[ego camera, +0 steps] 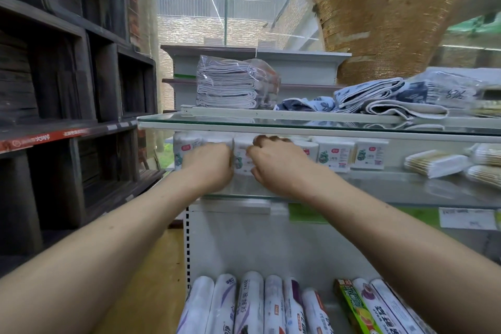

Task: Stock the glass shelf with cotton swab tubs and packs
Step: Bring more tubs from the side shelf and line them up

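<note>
Cotton swab pack (242, 161) stands upright near the left end of the lower glass shelf (406, 187), in a row with matching packs (336, 156). Left hand (210, 165) and right hand (273, 168) curl round its sides, gripping it between them. They are probably squaring it into line, label out.

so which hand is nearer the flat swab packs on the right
Right. The right hand is left of the flat swab packs; the left hand is farther left still, beside it.
</note>
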Tool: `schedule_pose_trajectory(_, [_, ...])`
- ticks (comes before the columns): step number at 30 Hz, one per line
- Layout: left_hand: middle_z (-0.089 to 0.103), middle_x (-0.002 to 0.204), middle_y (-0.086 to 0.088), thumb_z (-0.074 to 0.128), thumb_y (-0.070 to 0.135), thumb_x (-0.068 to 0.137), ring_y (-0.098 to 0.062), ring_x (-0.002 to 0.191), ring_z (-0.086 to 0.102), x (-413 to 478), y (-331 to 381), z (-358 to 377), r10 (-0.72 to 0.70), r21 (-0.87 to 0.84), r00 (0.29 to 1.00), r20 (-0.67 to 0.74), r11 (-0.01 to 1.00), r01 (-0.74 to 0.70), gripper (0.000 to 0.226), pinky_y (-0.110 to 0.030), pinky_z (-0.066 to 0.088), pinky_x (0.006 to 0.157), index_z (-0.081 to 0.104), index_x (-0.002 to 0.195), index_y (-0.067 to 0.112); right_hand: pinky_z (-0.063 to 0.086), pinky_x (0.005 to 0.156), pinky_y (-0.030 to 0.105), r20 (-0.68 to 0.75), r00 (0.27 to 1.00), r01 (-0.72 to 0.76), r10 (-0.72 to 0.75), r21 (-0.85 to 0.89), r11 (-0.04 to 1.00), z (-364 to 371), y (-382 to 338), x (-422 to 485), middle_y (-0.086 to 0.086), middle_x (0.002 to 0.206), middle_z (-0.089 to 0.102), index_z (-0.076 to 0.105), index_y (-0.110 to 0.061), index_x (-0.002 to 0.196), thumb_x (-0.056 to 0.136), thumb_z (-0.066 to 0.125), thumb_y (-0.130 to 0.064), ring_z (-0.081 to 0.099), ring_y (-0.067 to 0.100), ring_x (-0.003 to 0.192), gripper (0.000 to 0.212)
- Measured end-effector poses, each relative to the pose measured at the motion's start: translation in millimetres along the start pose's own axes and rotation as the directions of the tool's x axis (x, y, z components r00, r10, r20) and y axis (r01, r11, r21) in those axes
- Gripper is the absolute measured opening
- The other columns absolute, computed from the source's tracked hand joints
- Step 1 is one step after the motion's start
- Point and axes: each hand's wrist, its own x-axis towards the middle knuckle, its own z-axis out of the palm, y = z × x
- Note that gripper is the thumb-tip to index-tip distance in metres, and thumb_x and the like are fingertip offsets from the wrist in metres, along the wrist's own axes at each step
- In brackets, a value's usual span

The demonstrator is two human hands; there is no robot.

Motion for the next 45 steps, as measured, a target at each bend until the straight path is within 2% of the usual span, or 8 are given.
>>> schedule_pose_trajectory(3, [0.067, 0.102, -0.006, 0.051, 0.021, 0.089, -0.031, 0.096, 0.060, -16.9, 18.6, -11.3, 0.059, -0.018, 0.996, -0.065, 0.998, -0.061, 0.015, -0.032, 0.043, 0.071, 0.065, 0.095, 0.020, 0.034, 0.073, 0.033, -0.014, 1.000, 0.014, -0.014, -0.016, 1.000, -8.7, 11.6, -25.1, 0.012, 0.113, 0.056, 0.061, -0.009, 0.109, 0.095, 0.047, -0.013, 0.055, 0.032, 0.104, 0.020])
schedule_pose_trajectory(10, [0.066, 0.101, -0.005, 0.050, 0.020, 0.087, -0.031, 0.097, 0.058, -26.6, 94.4, -23.9, 0.215, -0.064, 0.971, -0.107, 0.973, -0.223, 0.011, -0.029, 0.033, 0.065, 0.058, 0.082, 0.026, 0.036, 0.064, 0.031, 0.055, 0.992, -0.114, 0.116, -0.031, 0.993, -17.8, 60.2, -77.8, 0.008, 0.105, 0.060, 0.063, -0.011, 0.099, 0.091, 0.050, -0.009, 0.059, 0.031, 0.098, 0.015])
schedule_pose_trajectory(15, [0.066, 0.100, -0.005, 0.048, 0.020, 0.089, -0.031, 0.095, 0.058, -19.3, 158.7, -17.4, 0.316, -0.057, 0.939, -0.133, 0.944, -0.326, 0.015, -0.030, 0.036, 0.066, 0.063, 0.091, 0.021, 0.046, 0.074, 0.035, 0.081, 0.979, -0.184, 0.188, -0.061, 0.981, -17.3, 108.9, -116.9, 0.009, 0.106, 0.060, 0.063, -0.011, 0.098, 0.090, 0.051, -0.009, 0.059, 0.033, 0.100, 0.014])
schedule_pose_trajectory(20, [0.062, 0.110, -0.003, 0.051, 0.022, 0.091, -0.029, 0.101, 0.057, -10.2, 227.3, -9.5, 0.384, -0.087, 0.916, -0.112, 0.915, -0.394, 0.021, -0.033, 0.043, 0.074, 0.064, 0.106, 0.021, 0.035, 0.067, 0.031, 0.082, 0.969, -0.222, 0.234, -0.136, 0.966, -18.6, 161.9, -160.8, 0.009, 0.106, 0.060, 0.062, -0.010, 0.100, 0.093, 0.048, -0.012, 0.059, 0.031, 0.101, 0.016])
schedule_pose_trajectory(26, [0.056, 0.121, -0.005, 0.051, 0.024, 0.092, -0.028, 0.112, 0.053, -0.7, 303.4, 0.0, 0.455, -0.131, 0.886, -0.089, 0.877, -0.463, 0.027, -0.032, 0.040, 0.078, 0.060, 0.118, 0.021, 0.037, 0.065, 0.033, 0.115, 0.942, -0.291, 0.315, -0.186, 0.939, -16.2, 220.7, -208.7, 0.010, 0.101, 0.060, 0.061, -0.008, 0.094, 0.093, 0.045, -0.011, 0.059, 0.032, 0.095, 0.016])
schedule_pose_trajectory(34, [0.054, 0.120, -0.006, 0.051, 0.027, 0.092, -0.030, 0.109, 0.054, 11.0, 385.2, 12.4, 0.512, -0.166, 0.856, -0.066, 0.840, -0.516, 0.031, -0.031, 0.038, 0.075, 0.057, 0.121, 0.021, 0.042, 0.071, 0.035, 0.153, 0.897, -0.385, 0.414, -0.185, 0.904, -8.6, 287.2, -256.6, 0.009, 0.102, 0.058, 0.058, -0.011, 0.097, 0.092, 0.046, -0.010, 0.058, 0.031, 0.097, 0.013])
schedule_pose_trajectory(40, [0.055, 0.120, -0.005, 0.051, 0.026, 0.089, -0.028, 0.108, 0.055, 23.1, 424.0, 22.6, 0.524, -0.222, 0.850, -0.044, 0.825, -0.520, 0.030, -0.030, 0.038, 0.075, 0.058, 0.117, 0.022, 0.036, 0.066, 0.032, 0.171, 0.850, -0.449, 0.499, -0.260, 0.855, -3.2, 329.8, -278.5, 0.009, 0.106, 0.060, 0.058, -0.013, 0.099, 0.091, 0.047, -0.011, 0.057, 0.031, 0.100, 0.014])
schedule_pose_trajectory(45, [0.060, 0.117, -0.009, 0.052, 0.023, 0.086, -0.029, 0.106, 0.057, 33.3, 447.6, 31.6, 0.537, -0.312, 0.843, 0.019, 0.805, -0.505, 0.032, -0.038, 0.050, 0.088, 0.060, 0.115, 0.014, 0.042, 0.078, 0.035, 0.207, 0.786, -0.503, 0.582, -0.332, 0.798, 4.1, 364.5, -291.4, 0.013, 0.123, 0.053, 0.058, -0.011, 0.116, 0.094, 0.046, -0.010, 0.050, 0.031, 0.111, 0.025])
